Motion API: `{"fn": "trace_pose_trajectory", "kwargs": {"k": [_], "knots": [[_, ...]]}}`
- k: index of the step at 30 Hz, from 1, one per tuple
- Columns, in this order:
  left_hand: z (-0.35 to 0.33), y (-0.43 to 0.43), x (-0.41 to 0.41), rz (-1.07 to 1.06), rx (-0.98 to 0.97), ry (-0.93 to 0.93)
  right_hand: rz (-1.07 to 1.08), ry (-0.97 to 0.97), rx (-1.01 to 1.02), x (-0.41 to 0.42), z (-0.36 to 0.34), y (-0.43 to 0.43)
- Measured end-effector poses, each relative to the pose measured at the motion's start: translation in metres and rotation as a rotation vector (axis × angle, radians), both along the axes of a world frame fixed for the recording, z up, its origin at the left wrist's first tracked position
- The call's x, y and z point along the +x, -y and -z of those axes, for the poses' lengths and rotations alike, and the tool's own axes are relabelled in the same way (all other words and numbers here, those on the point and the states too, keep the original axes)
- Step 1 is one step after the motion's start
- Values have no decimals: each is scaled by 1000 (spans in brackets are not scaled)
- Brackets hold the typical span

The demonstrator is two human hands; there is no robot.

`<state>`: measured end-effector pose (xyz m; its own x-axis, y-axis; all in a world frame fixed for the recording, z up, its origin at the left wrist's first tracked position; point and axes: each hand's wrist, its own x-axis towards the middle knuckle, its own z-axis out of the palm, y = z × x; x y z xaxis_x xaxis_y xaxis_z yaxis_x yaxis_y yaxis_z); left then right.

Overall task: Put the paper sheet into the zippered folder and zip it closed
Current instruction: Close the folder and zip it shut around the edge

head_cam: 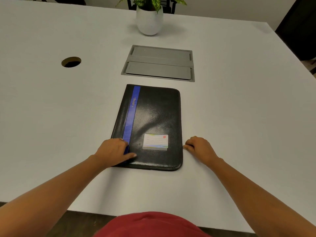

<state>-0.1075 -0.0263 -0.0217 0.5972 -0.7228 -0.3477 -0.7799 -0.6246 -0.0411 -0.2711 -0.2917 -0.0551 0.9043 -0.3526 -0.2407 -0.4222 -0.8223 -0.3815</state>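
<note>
A black zippered folder (153, 124) lies flat and closed on the white bench (51, 117), its long sides running away from the person and its near edge close to the bench's front. A blue stripe (131, 117) with small lettering runs along the cover near the left side, and a clear-fronted label card (155, 141) sits on the cover toward the near right.

The left hand (113, 152) rests palm down on the folder's near left corner, fingers spread and flat over the blue stripe and the left edge, thumb stretched out across the cover; it presses on the folder rather than gripping it. The right hand (198, 147) sits on the bench against the folder's right edge, near the lower corner, fingers curled in and pinched together at the edge where the zip runs. Something small seems to be held between the fingertips, but it is too small to make out, so I cannot tell what it grips. No paper sheet shows outside the folder.

Beyond the folder, a grey hatch (158, 63) with two flaps is set flush into the bench. To the left of it is a round cable hole (71, 61). At the far edge stands a white pot (149, 23) with a green-leaved plant (150, 2). A red garment (153, 224) fills the bottom of the view.
</note>
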Motion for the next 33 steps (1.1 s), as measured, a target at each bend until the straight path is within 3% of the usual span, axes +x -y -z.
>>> {"fn": "trace_pose_trajectory", "kwargs": {"k": [3, 5, 13, 18, 33], "knots": [[8, 18, 1, -45, -270, -13, 83, 94, 123, 3, 4, 0], [14, 31, 5, -62, -336, -52, 114, 107, 168, 5, 4, 1], [47, 71, 30, -348, -352, -39, 117, 85, 207, 5, 9, 11], [67, 63, 29, -328, -333, 48, 126, 94, 129, 12, 9, 25], [71, 64, 29, -323, -348, 61, 168, 154, 41, 85, 5, 77]]}}
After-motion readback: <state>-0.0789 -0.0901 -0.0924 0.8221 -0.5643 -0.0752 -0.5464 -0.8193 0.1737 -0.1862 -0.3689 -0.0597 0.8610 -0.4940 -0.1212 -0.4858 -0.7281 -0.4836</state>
